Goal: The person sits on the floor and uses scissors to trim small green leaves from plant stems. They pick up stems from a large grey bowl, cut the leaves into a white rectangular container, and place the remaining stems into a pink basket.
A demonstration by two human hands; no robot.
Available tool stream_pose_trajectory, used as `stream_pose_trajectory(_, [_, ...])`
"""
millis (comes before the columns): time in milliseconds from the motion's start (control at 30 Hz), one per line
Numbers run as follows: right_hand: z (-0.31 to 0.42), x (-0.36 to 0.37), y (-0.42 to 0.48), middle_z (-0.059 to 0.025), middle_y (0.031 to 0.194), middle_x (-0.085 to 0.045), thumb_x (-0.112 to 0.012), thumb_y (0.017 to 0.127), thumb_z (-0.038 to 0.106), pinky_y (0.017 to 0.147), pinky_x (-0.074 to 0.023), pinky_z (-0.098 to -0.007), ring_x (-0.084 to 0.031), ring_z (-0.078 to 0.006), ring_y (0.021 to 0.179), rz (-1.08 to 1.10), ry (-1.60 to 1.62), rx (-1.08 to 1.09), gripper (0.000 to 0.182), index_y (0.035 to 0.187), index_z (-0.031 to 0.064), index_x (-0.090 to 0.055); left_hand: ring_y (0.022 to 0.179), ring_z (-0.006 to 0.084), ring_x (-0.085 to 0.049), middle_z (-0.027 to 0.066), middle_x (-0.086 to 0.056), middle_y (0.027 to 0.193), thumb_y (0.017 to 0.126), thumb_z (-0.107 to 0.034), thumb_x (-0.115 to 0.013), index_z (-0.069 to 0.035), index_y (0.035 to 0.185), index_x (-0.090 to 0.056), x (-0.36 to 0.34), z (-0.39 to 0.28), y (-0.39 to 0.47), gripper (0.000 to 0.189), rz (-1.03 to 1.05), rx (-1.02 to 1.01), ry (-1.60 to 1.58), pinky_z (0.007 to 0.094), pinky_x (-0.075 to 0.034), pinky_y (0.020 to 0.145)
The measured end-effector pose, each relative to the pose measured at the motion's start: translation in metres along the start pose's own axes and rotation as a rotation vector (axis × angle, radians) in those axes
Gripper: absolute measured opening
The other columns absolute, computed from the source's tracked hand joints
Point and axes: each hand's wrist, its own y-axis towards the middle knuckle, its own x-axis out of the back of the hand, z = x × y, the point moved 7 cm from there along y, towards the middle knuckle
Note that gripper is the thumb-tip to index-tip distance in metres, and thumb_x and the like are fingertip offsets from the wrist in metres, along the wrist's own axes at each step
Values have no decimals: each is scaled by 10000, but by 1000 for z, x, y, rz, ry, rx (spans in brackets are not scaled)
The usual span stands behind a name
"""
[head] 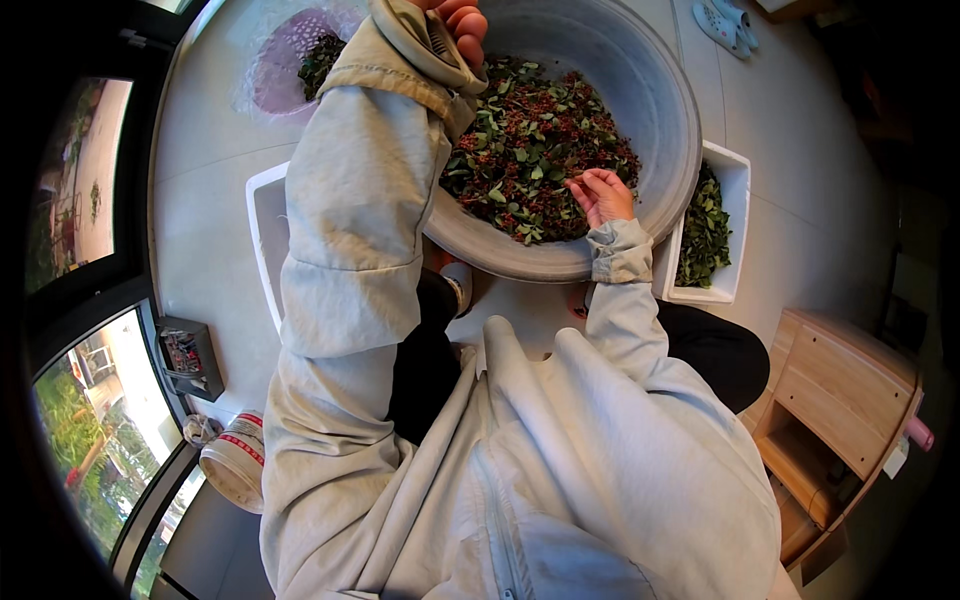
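A large grey basin (667,112) stands in front of me, holding a heap of small red berries mixed with green leaves (536,150). My right hand (606,196) is over the near right part of the heap. Its thumb and fingertips are pinched together on what looks like a small berry sprig, mostly hidden by the fingers. My left hand (469,34) is raised at the top edge of the view, above the basin's far left side. Only some curled fingers show past the wide sleeve cuff, so its hold is hidden.
A white foam box (739,225) of green leaves (705,232) sits right of the basin; another white box (262,225) is partly behind my left sleeve. A purple perforated basket (281,75) with leaves stands far left. A wooden cabinet (840,397), bucket (236,461) and clogs (724,28) are around.
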Motion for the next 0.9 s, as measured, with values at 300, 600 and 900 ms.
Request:
stream_pose_trajectory(300, [5,14,2,-40,716,-570,-569,777,27,531,-478,-222,-548,-114,587,-100,-185,77,57,827,37,-544,461,121,-516,29,-536,570,803,-162,-469,-26,781,-521,-1,2,2,147,33,20,5,217,-414,394])
stream_pose_trajectory(600, [19,16,4,-81,681,-605,-614,708,71,587,-482,-300,-580,-178,604,-199,-1067,467,122,827,50,-605,449,123,-505,28,-521,552,803,-142,-442,-21,787,-508,-4,1,0,139,34,11,43,210,-402,381])
stream_pose_trajectory(900, [-11,8,4,-145,837,-552,-600,659,59,765,-441,-410,-510,-331,850,-103,-1722,372,119,776,71,-615,459,124,-512,29,-526,562,800,-157,-454,-23,799,-508,-5,3,0,144,67,16,13,213,-409,393])
